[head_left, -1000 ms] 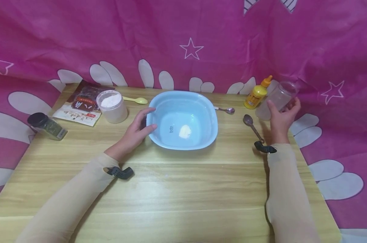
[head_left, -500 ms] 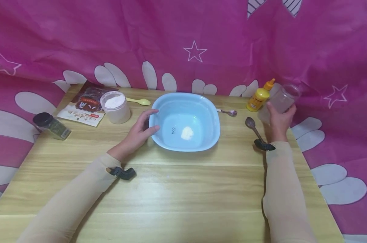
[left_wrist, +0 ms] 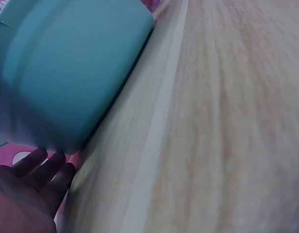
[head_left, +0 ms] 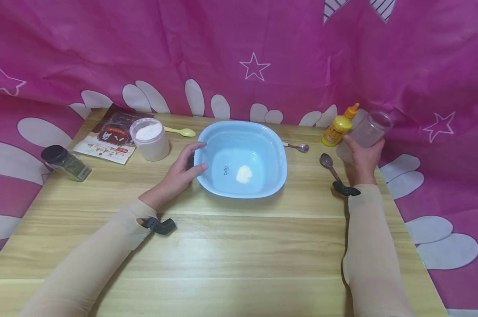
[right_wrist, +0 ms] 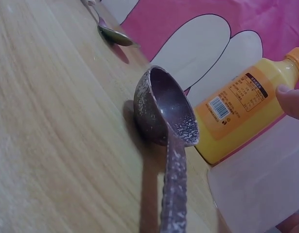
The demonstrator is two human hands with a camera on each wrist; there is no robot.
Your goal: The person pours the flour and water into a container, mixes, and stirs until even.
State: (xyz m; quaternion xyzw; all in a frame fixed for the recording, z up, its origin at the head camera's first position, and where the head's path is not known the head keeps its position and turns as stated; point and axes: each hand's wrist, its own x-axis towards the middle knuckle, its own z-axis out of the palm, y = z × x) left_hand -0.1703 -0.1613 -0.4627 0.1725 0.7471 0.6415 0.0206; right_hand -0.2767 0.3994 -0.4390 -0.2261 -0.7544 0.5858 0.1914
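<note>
In the head view my left hand (head_left: 178,172) holds the left rim of a light blue basin (head_left: 279,176), thumb and forefinger on the rim. The left wrist view shows other fingers (left_wrist: 44,177) against the basin's outer wall (left_wrist: 76,73). A small patch of white powder (head_left: 244,174) lies on the basin's floor. At the far right, my right hand (head_left: 366,162) grips a translucent plastic jar (head_left: 369,128), upright on the table. Beside the jar stands a yellow squeeze bottle (head_left: 335,130) with an orange nozzle. A dark, powder-dusted scoop (right_wrist: 161,104) lies near my right wrist.
Left of the basin are a jar of white powder (head_left: 152,147), a yellow spoon (head_left: 185,132), a brown and white packet (head_left: 112,138) and a black-lidded seasoning jar (head_left: 73,166). A small metal spoon (head_left: 301,148) lies right of the basin. A pink curtain (head_left: 207,39) hangs behind the table.
The head view has shifted slightly, moving everything a little to the right in it. Both hands keep their places on the basin and the translucent jar.
</note>
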